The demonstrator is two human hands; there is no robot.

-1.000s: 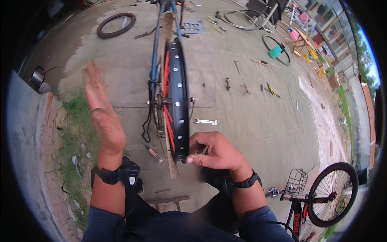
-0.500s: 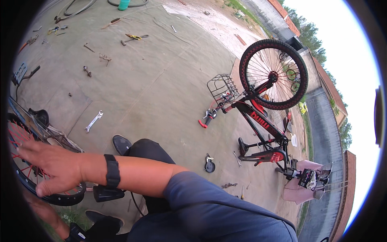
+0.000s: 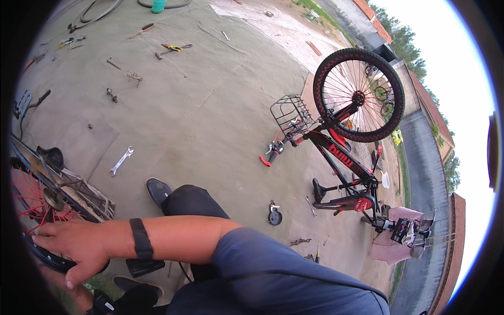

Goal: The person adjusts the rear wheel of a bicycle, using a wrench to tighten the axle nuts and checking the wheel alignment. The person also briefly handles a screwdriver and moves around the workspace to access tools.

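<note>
At the left edge is a bicycle wheel with red spokes point(image 3: 29, 197) and a black rim. My right hand point(image 3: 79, 244), with a black band on its wrist, lies over the rim, its fingers across it and its thumb on the near side. Below it, my left hand point(image 3: 73, 296) is near the same rim. Its fingers are hidden by my right hand and the dark edge of the picture. A black pedal point(image 3: 143, 266) shows beneath my right forearm.
An upside-down black and red bicycle point(image 3: 341, 157) with a wire basket point(image 3: 291, 113) stands to the right. A wrench point(image 3: 122, 160) lies near my shoe point(image 3: 158, 191). Pliers point(image 3: 176, 48) and several other tools lie farther off. A bicycle bell-like round part point(image 3: 274, 215) lies ahead of my knee.
My right hand has come down from above the spokes onto the rim, its fingers less outstretched. The wheel's hub and spokes now show more. My left hand stays low beside the rim.
</note>
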